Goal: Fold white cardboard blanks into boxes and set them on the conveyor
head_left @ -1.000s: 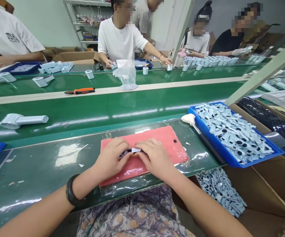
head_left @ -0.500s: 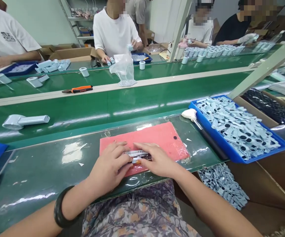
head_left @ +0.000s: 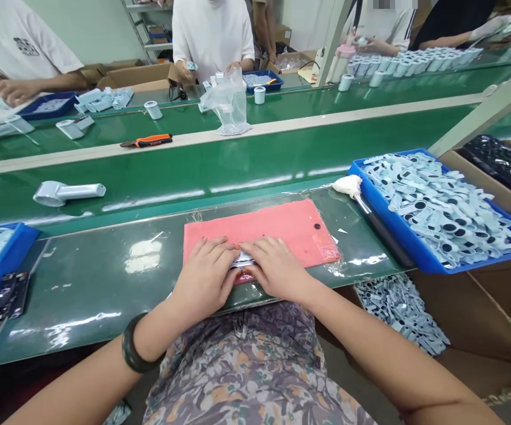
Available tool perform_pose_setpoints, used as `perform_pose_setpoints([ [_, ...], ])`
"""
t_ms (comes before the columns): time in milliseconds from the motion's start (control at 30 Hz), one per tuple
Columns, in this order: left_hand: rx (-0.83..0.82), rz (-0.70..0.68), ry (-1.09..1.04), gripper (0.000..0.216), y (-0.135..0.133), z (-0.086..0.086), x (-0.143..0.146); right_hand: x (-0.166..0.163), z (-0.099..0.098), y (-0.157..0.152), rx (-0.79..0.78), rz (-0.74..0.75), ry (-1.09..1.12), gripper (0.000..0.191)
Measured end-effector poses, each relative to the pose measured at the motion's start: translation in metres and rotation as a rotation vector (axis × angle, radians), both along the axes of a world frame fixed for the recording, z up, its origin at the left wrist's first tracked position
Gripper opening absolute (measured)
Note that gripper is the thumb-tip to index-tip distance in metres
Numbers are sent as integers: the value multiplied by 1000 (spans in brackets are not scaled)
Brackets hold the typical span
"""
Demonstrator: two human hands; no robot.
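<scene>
Work station seen from the wearer's head, looking forward and down. The left hand and the right hand lie palm down, side by side, at the near edge of a pink pad. Both are cupped over a small glossy strip, which sits on the pad between them, mostly covered by the fingers (its exact form is hidden). The grip is closed around the strip from both sides, but whether the fingers actually pinch it or only press it down cannot be told. A dark bangle circles the left wrist.

The pad rests on a clear plastic sheet over the green bench. Right of it, a blue tray holds a heaped mass of pale blue parts with black discs; more of these lie loose in a cardboard box below the bench edge. A brush with a white fluffy head lies beside the tray.

Across the green conveyor belt, a pale blue handheld device lies on its side, and orange-handled pliers lie farther on. Beyond them, a co-worker in a white shirt holds a small pale part, with a clear plastic bag standing nearby.
</scene>
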State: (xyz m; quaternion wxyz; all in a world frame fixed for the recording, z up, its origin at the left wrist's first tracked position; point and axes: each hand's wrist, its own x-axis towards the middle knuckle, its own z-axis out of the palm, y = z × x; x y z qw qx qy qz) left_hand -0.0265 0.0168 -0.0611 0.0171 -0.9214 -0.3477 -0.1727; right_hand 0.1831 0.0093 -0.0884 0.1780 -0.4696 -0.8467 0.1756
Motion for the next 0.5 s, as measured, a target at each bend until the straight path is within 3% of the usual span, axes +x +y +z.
perform_pose_setpoints([
  [167,6,-24,33,25,7,4,0,-6,1,5,74,10,-93,38],
  [333,110,-115,138,21,12,19,-2,-4,5,0,32,-30,24,46],
  [433,180,-214,192,22,52,29,-11,25,6,-2,130,-117,159,58],
  [500,288,-265,201,28,104,34,-13,61,10,0,229,-288,177,44],
])
